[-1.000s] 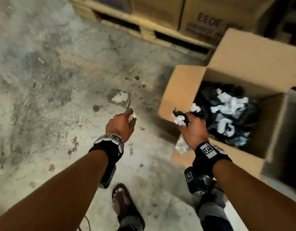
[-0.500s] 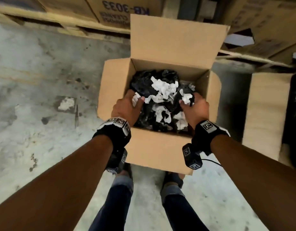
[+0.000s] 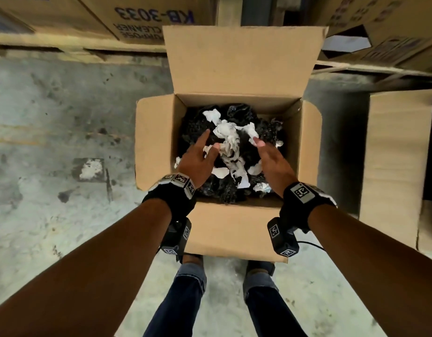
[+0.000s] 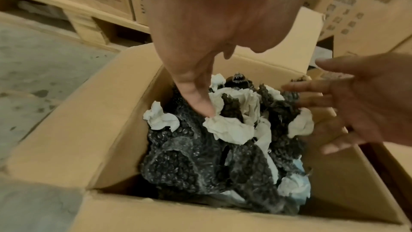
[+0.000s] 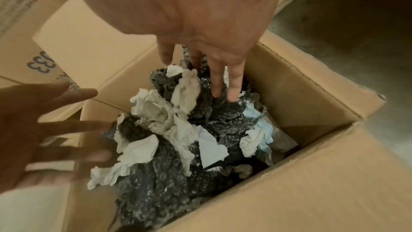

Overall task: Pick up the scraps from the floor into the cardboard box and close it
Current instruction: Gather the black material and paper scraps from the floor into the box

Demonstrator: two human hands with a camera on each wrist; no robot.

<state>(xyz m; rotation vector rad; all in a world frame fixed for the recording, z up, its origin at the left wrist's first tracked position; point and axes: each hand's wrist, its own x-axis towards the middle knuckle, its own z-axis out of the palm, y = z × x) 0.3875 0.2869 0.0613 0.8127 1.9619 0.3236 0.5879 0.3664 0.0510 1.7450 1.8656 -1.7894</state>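
Scraps dropped, box not yet closed

White paper scraps (image 3: 230, 147) lie on black bubble wrap (image 3: 224, 190) inside the open cardboard box (image 3: 234, 229), which stands on the concrete floor (image 3: 52, 215) at the person's feet. Left hand (image 3: 198, 159) at 9 o'clock and right hand (image 3: 273, 161) at 3 hover over the heap, fingers spread, holding nothing. Release looks finished; next comes folding the four flaps, the upright far one at 12 included. Only the head view shows a pale patch (image 3: 91, 169) on the floor at 9 o'clock; the wrist views reveal the wrap's bubbles.
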